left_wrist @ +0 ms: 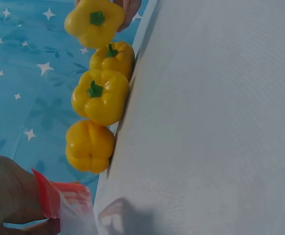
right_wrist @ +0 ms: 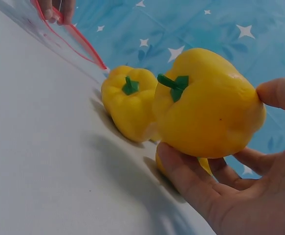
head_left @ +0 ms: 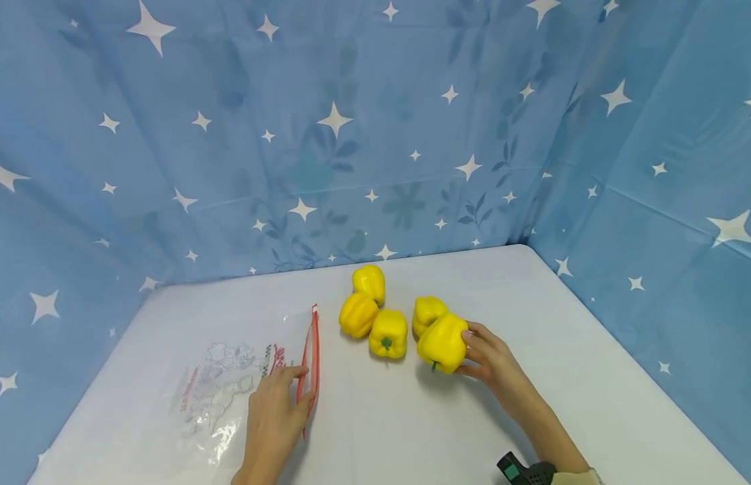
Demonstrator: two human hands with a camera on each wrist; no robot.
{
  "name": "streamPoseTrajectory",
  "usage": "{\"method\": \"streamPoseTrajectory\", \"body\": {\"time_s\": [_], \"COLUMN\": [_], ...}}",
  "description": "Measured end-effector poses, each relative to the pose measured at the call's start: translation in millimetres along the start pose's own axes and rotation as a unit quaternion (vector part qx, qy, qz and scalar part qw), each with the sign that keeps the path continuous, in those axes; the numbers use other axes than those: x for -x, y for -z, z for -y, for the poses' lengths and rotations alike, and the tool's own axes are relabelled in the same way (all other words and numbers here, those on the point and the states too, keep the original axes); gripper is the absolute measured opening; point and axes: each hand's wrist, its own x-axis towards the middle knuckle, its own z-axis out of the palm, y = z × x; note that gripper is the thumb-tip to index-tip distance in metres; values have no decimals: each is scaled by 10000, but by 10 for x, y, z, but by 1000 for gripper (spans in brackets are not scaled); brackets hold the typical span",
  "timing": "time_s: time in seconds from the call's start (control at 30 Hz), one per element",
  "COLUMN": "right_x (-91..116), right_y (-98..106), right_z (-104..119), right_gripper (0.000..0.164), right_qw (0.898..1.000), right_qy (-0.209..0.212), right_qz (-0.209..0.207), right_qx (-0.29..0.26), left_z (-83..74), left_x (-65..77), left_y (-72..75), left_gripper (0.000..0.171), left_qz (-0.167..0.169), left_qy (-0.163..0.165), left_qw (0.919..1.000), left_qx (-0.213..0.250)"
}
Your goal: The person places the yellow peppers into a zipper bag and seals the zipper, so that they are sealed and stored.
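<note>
In my right hand (head_left: 490, 357) I hold a yellow bell pepper (right_wrist: 208, 105) by its blunt end, fingers and thumb around it, its green stem pointing away. It is raised off the table, with a shadow below. My left hand (head_left: 275, 414) pinches the red-edged mouth of a clear zip bag (head_left: 220, 397), which stands parted between thumb and fingers. The bag lies flat on the table to the left, with printing on it. Just behind the held pepper sits another yellow bell pepper (head_left: 428, 311), partly hidden by it.
Three more yellow bell peppers stand grouped at mid-table: a rear one (head_left: 369, 283), a left one (head_left: 358, 315) and a front one (head_left: 388, 335). A white cloth covers the table (head_left: 563, 377). Blue star-patterned curtains (head_left: 363, 135) hang behind it and at the sides.
</note>
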Motion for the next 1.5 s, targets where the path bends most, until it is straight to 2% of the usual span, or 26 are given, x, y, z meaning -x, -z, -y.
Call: {"method": "streamPoseTrajectory", "body": {"time_s": [0.2, 0.57, 0.73, 1.0, 1.27, 1.5], "right_x": [-8, -15, 2, -63, -108, -158], "right_y": [-35, -124, -198, -478, -781, -1008], "right_z": [-17, -49, -50, -73, -16, 37], "right_gripper": [57, 55, 56, 59, 70, 64], "right_qw": [9998, 9993, 9987, 9941, 9921, 9913], "right_qy": [27, 164, 139, 64, 141, 270], "right_qz": [156, 334, 441, 885, 1122, 1168], "right_qx": [-91, -33, -205, -630, -539, -538], "left_z": [-33, -85, -116, -134, -137, -143], "left_x": [-9, 9, 24, 25, 39, 36], "left_y": [22, 56, 62, 27, 4, -22], "left_gripper": [49, 61, 66, 76, 77, 77], "left_qz": [71, 264, 370, 336, 430, 365], "left_qy": [39, 336, 394, 187, 270, 230], "left_qw": [10000, 9987, 9978, 9985, 9981, 9983], "left_qx": [49, 266, 388, 392, 339, 389]}}
